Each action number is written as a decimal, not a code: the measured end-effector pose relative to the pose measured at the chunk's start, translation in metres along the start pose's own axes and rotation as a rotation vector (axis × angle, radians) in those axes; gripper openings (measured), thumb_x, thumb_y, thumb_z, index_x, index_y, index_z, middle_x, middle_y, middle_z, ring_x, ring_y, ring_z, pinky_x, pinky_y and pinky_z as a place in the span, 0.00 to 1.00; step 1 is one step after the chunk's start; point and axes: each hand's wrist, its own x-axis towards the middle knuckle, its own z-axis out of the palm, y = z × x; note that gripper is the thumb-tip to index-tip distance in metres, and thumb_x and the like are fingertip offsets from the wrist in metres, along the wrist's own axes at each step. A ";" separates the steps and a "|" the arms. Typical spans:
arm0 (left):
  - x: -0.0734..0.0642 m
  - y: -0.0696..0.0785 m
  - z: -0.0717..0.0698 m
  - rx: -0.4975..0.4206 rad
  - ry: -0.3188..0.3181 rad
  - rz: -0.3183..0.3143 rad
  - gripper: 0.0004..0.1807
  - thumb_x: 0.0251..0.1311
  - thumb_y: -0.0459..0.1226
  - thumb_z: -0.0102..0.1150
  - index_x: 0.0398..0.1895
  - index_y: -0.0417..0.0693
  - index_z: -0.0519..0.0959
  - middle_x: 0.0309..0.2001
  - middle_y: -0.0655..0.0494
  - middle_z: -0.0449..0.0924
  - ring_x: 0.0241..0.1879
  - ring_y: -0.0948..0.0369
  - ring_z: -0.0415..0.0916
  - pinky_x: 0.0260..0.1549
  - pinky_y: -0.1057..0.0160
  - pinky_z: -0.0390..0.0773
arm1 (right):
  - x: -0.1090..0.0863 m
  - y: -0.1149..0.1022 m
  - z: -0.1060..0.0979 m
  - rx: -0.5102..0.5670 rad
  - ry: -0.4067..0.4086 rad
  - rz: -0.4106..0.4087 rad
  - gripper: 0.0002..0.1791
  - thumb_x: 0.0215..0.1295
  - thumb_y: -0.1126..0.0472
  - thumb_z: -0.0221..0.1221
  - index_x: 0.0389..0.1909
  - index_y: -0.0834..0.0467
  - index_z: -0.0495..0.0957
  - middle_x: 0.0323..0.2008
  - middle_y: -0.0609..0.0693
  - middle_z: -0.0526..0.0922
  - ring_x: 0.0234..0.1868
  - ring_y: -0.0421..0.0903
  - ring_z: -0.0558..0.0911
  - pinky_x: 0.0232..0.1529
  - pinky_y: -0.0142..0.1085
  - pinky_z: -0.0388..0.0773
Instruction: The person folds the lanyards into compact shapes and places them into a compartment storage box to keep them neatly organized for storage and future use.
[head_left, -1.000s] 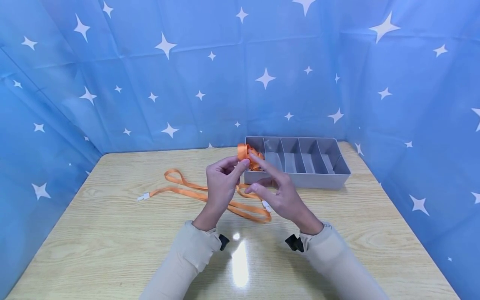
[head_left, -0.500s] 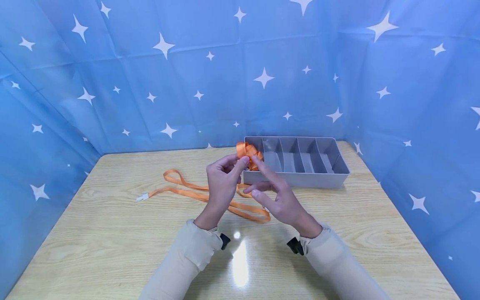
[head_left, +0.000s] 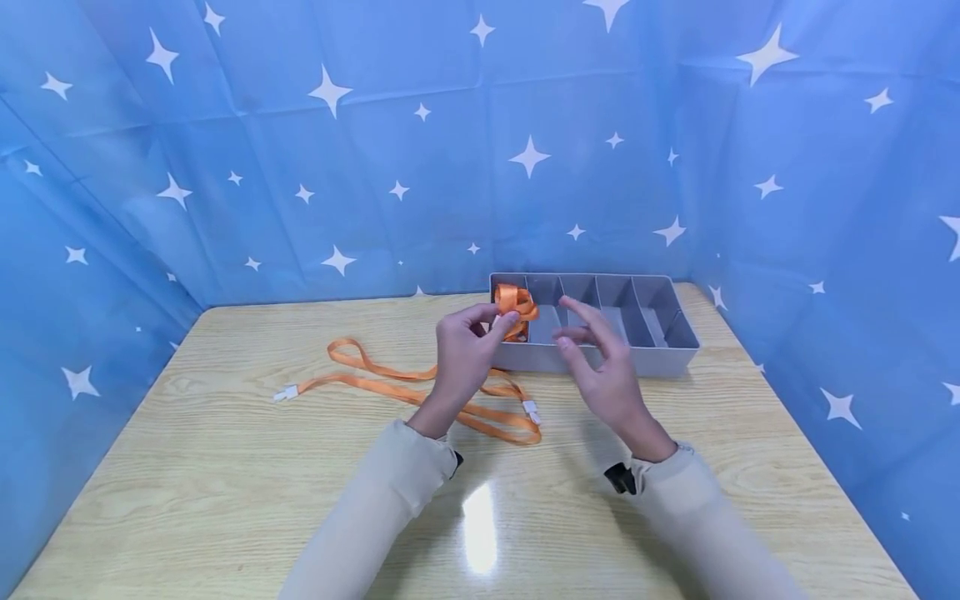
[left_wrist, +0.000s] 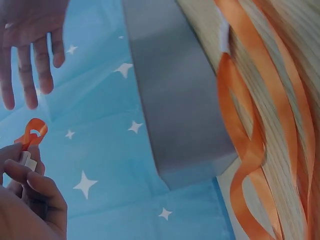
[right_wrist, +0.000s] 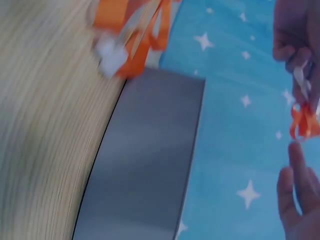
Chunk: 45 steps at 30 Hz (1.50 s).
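Observation:
My left hand (head_left: 467,354) pinches a rolled orange lanyard (head_left: 508,297) between thumb and fingers, over the near left end of the grey divided box (head_left: 600,360). In the left wrist view the lanyard's white clip (left_wrist: 27,161) shows in the grip, with an orange loop sticking out past the fingertips. More orange strap lies in the leftmost compartment, partly hidden behind the hand and the roll. My right hand (head_left: 609,379) hangs in the air to the right, fingers spread and holding nothing. Its fingertips overlap the box's front wall and middle compartments in the head view.
Another orange lanyard (head_left: 375,386) lies stretched in loops on the wooden table (head_left: 187,467), passing behind the left forearm, with white clips at both ends. A blue star-patterned curtain (head_left: 420,167) stands close behind the box and around the sides.
My right hand has drawn away from the rolled lanyard, to the right. My left hand has shifted slightly right with the roll, which now stands over the leftmost compartment.

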 end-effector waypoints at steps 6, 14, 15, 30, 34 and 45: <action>0.006 -0.007 0.016 0.202 -0.062 0.048 0.13 0.62 0.41 0.69 0.40 0.38 0.88 0.22 0.53 0.78 0.20 0.60 0.68 0.19 0.69 0.66 | 0.006 0.007 -0.020 -0.194 0.068 0.097 0.24 0.67 0.75 0.56 0.65 0.66 0.72 0.59 0.65 0.75 0.59 0.54 0.75 0.59 0.38 0.68; 0.015 -0.016 0.035 0.453 -0.160 0.013 0.12 0.64 0.44 0.66 0.42 0.44 0.88 0.27 0.58 0.84 0.18 0.64 0.68 0.20 0.69 0.67 | 0.005 0.051 -0.042 -0.374 0.048 0.276 0.26 0.71 0.61 0.56 0.70 0.56 0.70 0.70 0.58 0.66 0.72 0.59 0.62 0.67 0.65 0.54; 0.016 -0.017 0.036 0.472 -0.168 0.011 0.12 0.64 0.44 0.66 0.42 0.45 0.88 0.27 0.58 0.84 0.18 0.65 0.68 0.20 0.69 0.67 | 0.004 0.054 -0.043 -0.396 0.039 0.291 0.27 0.71 0.60 0.56 0.71 0.57 0.68 0.72 0.58 0.64 0.73 0.60 0.60 0.68 0.65 0.52; 0.022 -0.030 0.055 0.541 -0.229 -0.048 0.13 0.62 0.45 0.68 0.45 0.50 0.89 0.27 0.62 0.82 0.21 0.66 0.70 0.20 0.70 0.67 | -0.003 0.078 -0.054 -0.492 -0.064 0.487 0.46 0.66 0.52 0.64 0.79 0.54 0.51 0.76 0.64 0.51 0.74 0.67 0.53 0.66 0.69 0.52; 0.024 -0.032 0.059 0.544 -0.242 -0.055 0.10 0.63 0.45 0.67 0.40 0.52 0.89 0.20 0.63 0.77 0.18 0.66 0.67 0.17 0.68 0.63 | -0.005 0.079 -0.055 -0.493 -0.064 0.490 0.47 0.65 0.52 0.65 0.79 0.54 0.51 0.75 0.65 0.52 0.74 0.68 0.52 0.66 0.69 0.51; 0.030 -0.037 0.070 0.703 -0.311 -0.070 0.18 0.65 0.44 0.65 0.15 0.54 0.78 0.11 0.61 0.62 0.14 0.63 0.64 0.15 0.67 0.59 | -0.004 0.078 -0.055 -0.481 -0.093 0.545 0.47 0.64 0.48 0.66 0.78 0.55 0.53 0.76 0.62 0.54 0.74 0.67 0.53 0.66 0.68 0.53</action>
